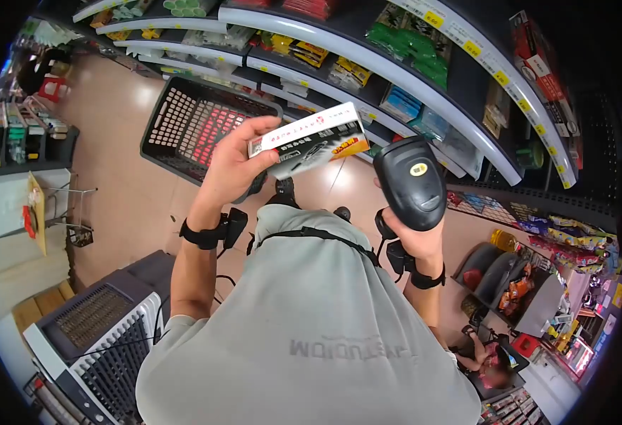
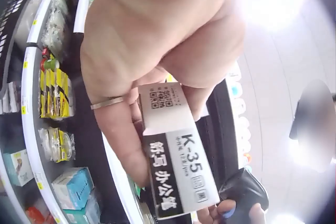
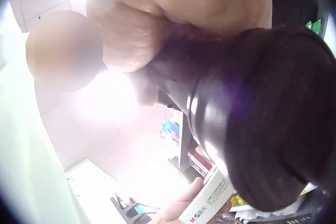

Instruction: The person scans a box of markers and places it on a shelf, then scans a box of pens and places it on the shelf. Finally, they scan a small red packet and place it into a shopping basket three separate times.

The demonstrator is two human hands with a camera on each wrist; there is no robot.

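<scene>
left hand (image 1: 231,164): fingers pinch box (image 1: 318,144) by one end, perhaps leaving print uncovered | right hand (image 1: 420,237): fingers grip scanner (image 1: 411,183)

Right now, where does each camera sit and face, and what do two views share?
Head: on the head, facing down at floor and shelves; shirt, left hand, right hand show.
Left wrist: on that wrist, facing the box; both hands show.
Right wrist: on that wrist, facing the scanner; both hands show.
Shared: both wrist views show box and scanner.

A shop: white-edged dark shelves (image 1: 396,69) of packaged goods (image 1: 309,52), small yellow price labels (image 1: 472,48), a dark perforated plastic shopping basket (image 1: 164,122).
</scene>
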